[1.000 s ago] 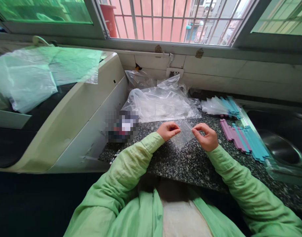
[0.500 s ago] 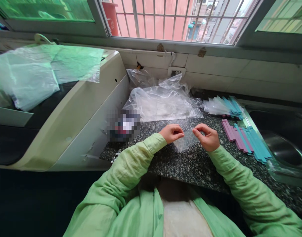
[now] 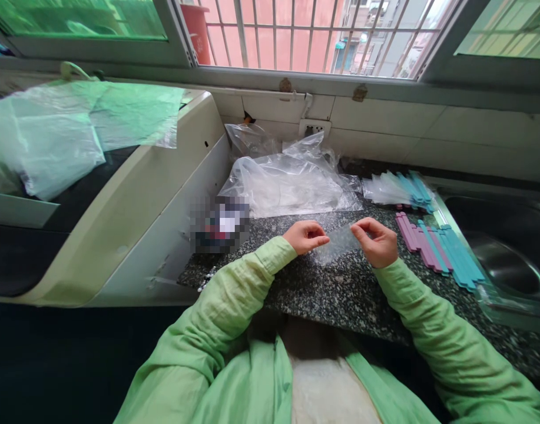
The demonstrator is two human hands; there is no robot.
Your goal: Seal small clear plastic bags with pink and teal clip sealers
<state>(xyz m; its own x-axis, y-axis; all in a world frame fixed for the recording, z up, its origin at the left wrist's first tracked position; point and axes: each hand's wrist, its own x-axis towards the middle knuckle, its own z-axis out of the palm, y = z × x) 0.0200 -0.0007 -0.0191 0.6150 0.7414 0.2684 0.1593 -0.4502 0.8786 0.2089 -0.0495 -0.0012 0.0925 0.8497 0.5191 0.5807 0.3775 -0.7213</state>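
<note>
Your left hand and right hand pinched clear plastic film between them, over the speckled counter.
Looked thin; probably risked tearing or slipping if you tugged its edges unevenly.

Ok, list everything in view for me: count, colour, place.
Small plastic bag: one, clear, between hands
Large plastic bag: one, clear, counter's back
Purple strips: several, purple, beside sink
Teal strips: several, teal, beside sink
Packets: several, clear, behind strips
Sink: one, metallic, right
Counter: one, speckled black, centre
Blurred item: one, mixed, counter's left
Casing: one, beige, left
Plastic sheeting: count unclear, translucent, on casing
Socket: one, white, wall
Left hand: one, bare, bag's left
Right hand: one, bare, bag's right
</note>
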